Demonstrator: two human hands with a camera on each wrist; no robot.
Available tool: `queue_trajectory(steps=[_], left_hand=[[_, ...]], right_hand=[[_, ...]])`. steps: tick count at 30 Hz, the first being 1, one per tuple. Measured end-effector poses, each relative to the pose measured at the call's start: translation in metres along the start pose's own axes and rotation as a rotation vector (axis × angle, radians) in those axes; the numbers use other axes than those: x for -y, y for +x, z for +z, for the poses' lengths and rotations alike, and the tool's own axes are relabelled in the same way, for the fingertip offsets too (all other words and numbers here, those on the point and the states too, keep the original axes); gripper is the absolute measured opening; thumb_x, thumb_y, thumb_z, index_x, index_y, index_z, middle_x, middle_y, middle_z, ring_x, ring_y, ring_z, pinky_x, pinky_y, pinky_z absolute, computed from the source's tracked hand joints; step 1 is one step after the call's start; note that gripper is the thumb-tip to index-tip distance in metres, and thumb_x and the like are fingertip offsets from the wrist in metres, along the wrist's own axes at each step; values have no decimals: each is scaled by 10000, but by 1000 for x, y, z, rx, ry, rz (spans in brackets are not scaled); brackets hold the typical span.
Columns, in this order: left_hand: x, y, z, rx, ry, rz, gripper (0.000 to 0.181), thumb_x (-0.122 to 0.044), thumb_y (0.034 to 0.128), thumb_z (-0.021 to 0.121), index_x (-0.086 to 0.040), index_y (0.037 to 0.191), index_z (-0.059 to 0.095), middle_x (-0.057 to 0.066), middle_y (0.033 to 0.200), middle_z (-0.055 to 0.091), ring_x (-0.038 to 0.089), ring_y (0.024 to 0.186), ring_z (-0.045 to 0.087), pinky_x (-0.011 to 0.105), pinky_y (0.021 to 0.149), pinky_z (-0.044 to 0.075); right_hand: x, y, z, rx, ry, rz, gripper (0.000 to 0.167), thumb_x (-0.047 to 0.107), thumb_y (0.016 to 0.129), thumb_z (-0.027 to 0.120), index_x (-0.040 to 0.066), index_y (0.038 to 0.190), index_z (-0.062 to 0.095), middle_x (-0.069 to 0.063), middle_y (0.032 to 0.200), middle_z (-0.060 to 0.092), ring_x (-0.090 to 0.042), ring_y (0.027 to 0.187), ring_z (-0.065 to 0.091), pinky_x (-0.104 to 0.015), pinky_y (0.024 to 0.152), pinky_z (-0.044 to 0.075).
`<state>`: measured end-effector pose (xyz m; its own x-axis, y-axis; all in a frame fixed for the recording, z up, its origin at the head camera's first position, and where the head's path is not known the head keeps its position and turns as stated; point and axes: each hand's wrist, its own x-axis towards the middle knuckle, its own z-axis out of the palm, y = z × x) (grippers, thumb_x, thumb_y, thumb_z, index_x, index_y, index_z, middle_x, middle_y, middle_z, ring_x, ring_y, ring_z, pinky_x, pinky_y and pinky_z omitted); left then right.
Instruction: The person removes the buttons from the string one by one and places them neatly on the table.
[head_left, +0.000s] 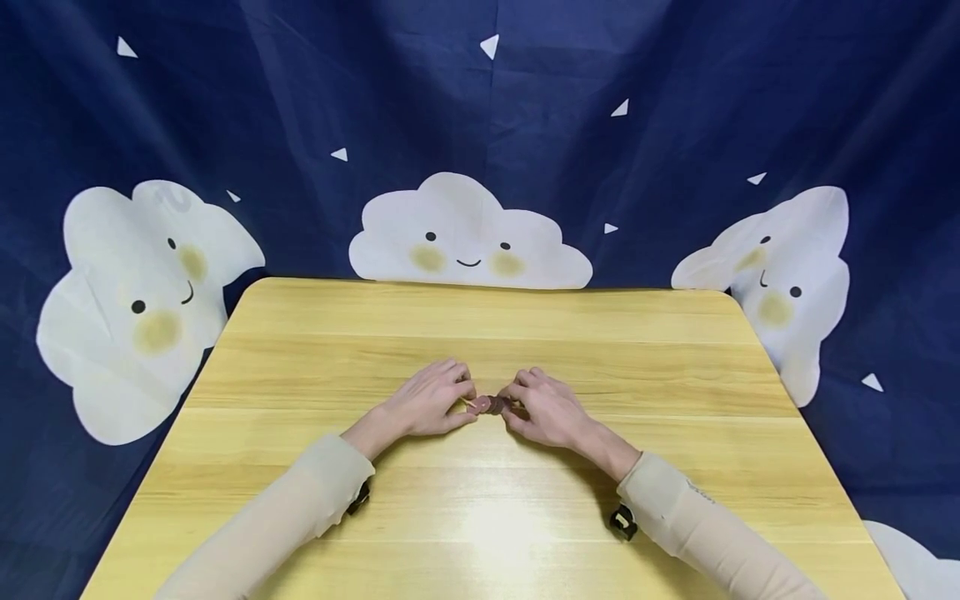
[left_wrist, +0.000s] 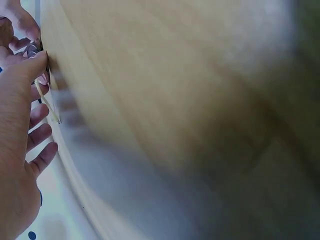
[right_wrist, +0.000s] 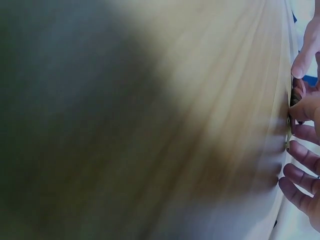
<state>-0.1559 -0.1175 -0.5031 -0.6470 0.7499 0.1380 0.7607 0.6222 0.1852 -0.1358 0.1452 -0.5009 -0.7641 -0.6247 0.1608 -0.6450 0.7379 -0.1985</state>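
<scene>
A small row of reddish-brown discs (head_left: 483, 404) lies on the table between the two hands in the head view. From the left, the left hand (head_left: 431, 402) pinches its end between thumb and index finger; a thin pale cord (left_wrist: 47, 102) hangs by that hand's fingers in the left wrist view. At the other end the right hand (head_left: 549, 410) holds the darker discs with thumb and fingertips. In the right wrist view the right hand (right_wrist: 306, 150) has its remaining fingers loosely bent, and the discs are partly hidden.
The light wooden table (head_left: 480, 500) spans the area under both arms. Behind it hangs a dark blue cloth (head_left: 480, 100) with white smiling clouds and small triangles. Each sleeve has a black device (head_left: 623, 522) under its cuff.
</scene>
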Motion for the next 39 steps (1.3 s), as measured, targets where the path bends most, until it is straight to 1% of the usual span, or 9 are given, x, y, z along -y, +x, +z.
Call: queue_trajectory(steps=[3,6,12,17,21,26,31,39], left_hand=[[-2,-3,0,-7,-9,-15,301,-464,954,746,-195,1090,733,-27,1061,629,154,993,552,340,884,525],[-5,-6,0,-4,-29,-44,296,-452,957,747,-191,1096,734,-31,1040,633,153,991,558,347,883,528],[-11,-10,-1,-1,-65,-105,311,-453,958,748,-190,1124,729,-30,1054,636,153,1001,568,347,875,534],[-17,-11,-2,8,-103,-167,348,-469,952,748,-182,1148,728,-22,1077,631,156,992,554,341,845,522],[-22,-13,-3,8,-133,-225,373,-467,956,745,-167,1178,729,-2,1122,652,184,1028,577,373,872,528],[-26,-16,-2,-3,-182,-276,388,-436,948,764,-151,1207,726,16,1163,672,210,1092,595,415,944,543],[-25,-19,1,-27,-244,-294,387,-386,939,782,-122,1215,723,24,1171,681,209,1125,591,420,1016,538],[-24,-19,7,-55,-267,-288,360,-363,939,787,-121,1200,732,15,1164,685,197,1117,587,413,1016,535]], right_hand=[[2,1,0,4,4,-7,271,339,939,734,177,1152,777,24,978,672,-123,841,519,-204,642,434],[4,1,0,3,6,-11,264,337,941,733,177,1146,778,21,971,670,-122,830,510,-204,638,430],[5,0,0,-11,18,-9,282,330,933,739,177,1168,772,17,971,667,-130,831,508,-210,632,428],[5,2,-2,-28,30,-15,354,381,919,767,183,1212,758,18,1008,667,-138,866,537,-223,654,462],[7,5,-3,-22,51,-15,383,426,917,778,185,1214,760,12,1033,678,-147,898,561,-244,687,489],[7,9,-2,28,112,-4,388,450,922,778,202,1221,762,21,1046,694,-134,920,563,-249,715,495],[4,13,-1,75,162,-13,405,451,927,776,214,1255,749,38,1065,698,-112,930,558,-240,751,487],[0,19,3,96,195,-56,393,446,934,771,226,1259,745,55,1073,702,-100,949,575,-235,779,497]])
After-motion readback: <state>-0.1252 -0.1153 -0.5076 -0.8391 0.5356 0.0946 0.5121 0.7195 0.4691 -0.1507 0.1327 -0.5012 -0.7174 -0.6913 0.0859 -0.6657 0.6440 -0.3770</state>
